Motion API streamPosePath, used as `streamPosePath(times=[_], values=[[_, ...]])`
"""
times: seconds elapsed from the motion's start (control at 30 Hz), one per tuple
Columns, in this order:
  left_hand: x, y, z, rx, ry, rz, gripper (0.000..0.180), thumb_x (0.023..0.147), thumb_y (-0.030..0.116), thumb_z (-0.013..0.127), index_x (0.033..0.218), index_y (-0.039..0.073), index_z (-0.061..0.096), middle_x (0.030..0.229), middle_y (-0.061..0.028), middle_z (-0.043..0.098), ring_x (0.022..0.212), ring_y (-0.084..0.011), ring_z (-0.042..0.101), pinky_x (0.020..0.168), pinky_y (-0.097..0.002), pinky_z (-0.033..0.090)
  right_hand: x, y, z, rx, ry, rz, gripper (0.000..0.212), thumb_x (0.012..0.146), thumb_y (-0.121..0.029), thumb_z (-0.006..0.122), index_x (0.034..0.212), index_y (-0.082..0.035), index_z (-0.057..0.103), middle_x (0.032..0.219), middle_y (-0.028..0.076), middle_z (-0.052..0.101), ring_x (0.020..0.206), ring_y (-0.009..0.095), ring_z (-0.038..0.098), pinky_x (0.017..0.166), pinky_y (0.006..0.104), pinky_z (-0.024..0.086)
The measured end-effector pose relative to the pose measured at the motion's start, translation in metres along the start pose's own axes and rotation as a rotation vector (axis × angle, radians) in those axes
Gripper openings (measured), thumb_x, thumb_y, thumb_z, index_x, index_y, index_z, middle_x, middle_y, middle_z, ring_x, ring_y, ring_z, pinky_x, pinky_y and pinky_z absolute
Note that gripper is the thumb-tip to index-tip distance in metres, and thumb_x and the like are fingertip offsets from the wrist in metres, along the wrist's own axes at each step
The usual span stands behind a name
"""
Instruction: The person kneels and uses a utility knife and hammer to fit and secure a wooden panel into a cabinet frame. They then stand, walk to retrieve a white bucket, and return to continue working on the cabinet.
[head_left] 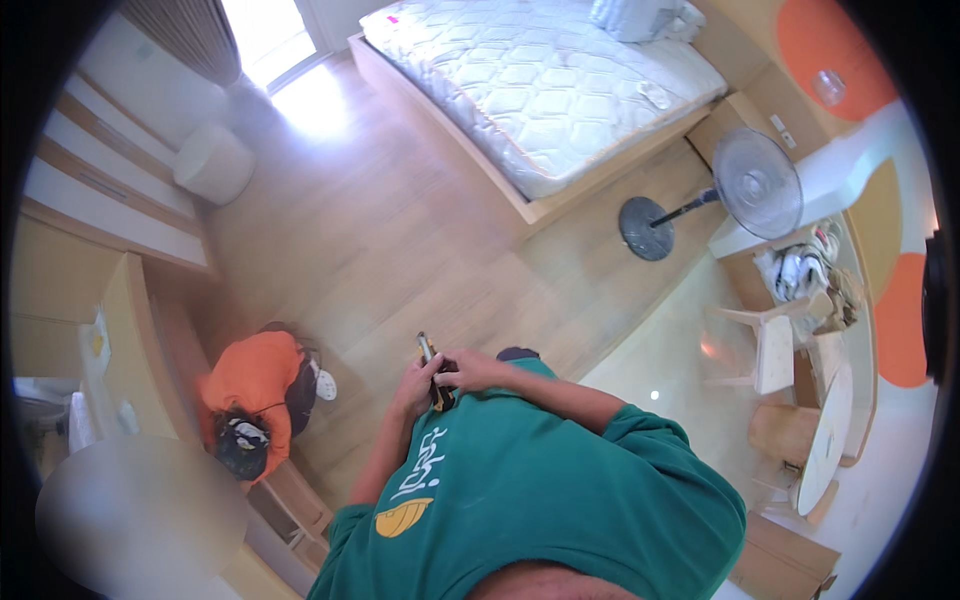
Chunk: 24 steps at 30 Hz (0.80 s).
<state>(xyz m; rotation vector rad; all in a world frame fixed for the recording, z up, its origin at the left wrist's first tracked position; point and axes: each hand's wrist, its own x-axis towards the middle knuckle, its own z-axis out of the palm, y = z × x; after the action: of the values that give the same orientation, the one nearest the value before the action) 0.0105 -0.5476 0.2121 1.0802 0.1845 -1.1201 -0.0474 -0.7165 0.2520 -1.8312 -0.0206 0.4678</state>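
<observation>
In front of my chest, my two hands meet around a small yellow-and-black hand tool [427,347] with a silvery front end. Its exact kind is too small to make out. My left hand [413,387] is closed around the tool's side, and the front end points away from me past its fingers. From the right, my right hand [472,370] is closed over the tool's rear part, its fingers touching the dark body. Parts of the tool are hidden by my fingers.
A person in an orange top [255,375] bends low by the cabinets at left. Ahead stands a bed with a plastic-covered mattress [550,90]. A pedestal fan [757,183], a white chair [772,355], a round white table [827,440] and a cardboard box [785,555] are at right.
</observation>
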Motion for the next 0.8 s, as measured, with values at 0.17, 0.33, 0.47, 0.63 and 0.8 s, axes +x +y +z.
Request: streamPosePath(times=[0.17, 0.33, 0.47, 0.63, 0.8], values=[[0.043, 0.099, -0.029, 0.131, 0.302, 0.064, 0.024, 0.097, 0.025, 0.055, 0.097, 0.002, 0.05, 0.085, -0.0112, 0.063, 0.063, -0.0199, 0.064, 0.053, -0.0333, 0.055, 0.058, -0.112, -0.147, -0.218, 0.389, 0.016, 0.043, 0.088, -0.031, 0.065, 0.117, 0.001, 0.063, 0.105, 0.016, 0.069, 0.095, 0.025, 0.066, 0.087, 0.0346, 0.05], [0.119, 0.119, -0.165, 0.394, 0.56, -0.058, 0.019, 0.093, 0.022, 0.055, 0.092, 0.003, 0.052, 0.076, -0.012, 0.063, 0.059, -0.0216, 0.063, 0.049, -0.0324, 0.051, 0.09, -0.199, -0.319, 0.288, 0.933, -0.438, 0.027, 0.092, -0.017, 0.063, 0.109, 0.004, 0.064, 0.09, 0.008, 0.068, 0.079, 0.013, 0.065, 0.074, 0.0271, 0.052], [0.141, 0.116, -0.232, 0.565, 0.633, -0.251, 0.018, 0.089, 0.021, 0.057, 0.086, 0.004, 0.055, 0.071, -0.0112, 0.063, 0.056, -0.021, 0.061, 0.05, -0.0329, 0.049, 0.134, -0.162, -0.386, 0.418, 1.038, -0.31, 0.023, 0.094, -0.02, 0.061, 0.099, 0.002, 0.065, 0.078, 0.005, 0.064, 0.071, 0.011, 0.061, 0.067, 0.026, 0.05], [0.187, 0.144, -0.222, 0.839, 0.503, -0.398, 0.017, 0.087, 0.02, 0.058, 0.083, 0.003, 0.056, 0.069, -0.0107, 0.063, 0.054, -0.0201, 0.06, 0.05, -0.0332, 0.048, 0.176, -0.01, -0.357, 0.114, 0.934, 0.191, 0.037, 0.087, -0.032, 0.069, 0.067, -0.002, 0.059, 0.059, 0.005, 0.056, 0.053, 0.011, 0.052, 0.052, 0.0305, 0.045], [0.231, 0.139, -0.231, 1.231, 0.373, -0.405, 0.017, 0.085, 0.019, 0.059, 0.08, 0.003, 0.058, 0.066, -0.0103, 0.063, 0.053, -0.0193, 0.059, 0.051, -0.0335, 0.046, 0.178, 0.063, -0.32, 0.167, 0.885, 0.376, 0.025, 0.084, -0.023, 0.067, 0.084, 0.002, 0.067, 0.07, 0.01, 0.064, 0.061, 0.016, 0.062, 0.056, 0.0324, 0.05]])
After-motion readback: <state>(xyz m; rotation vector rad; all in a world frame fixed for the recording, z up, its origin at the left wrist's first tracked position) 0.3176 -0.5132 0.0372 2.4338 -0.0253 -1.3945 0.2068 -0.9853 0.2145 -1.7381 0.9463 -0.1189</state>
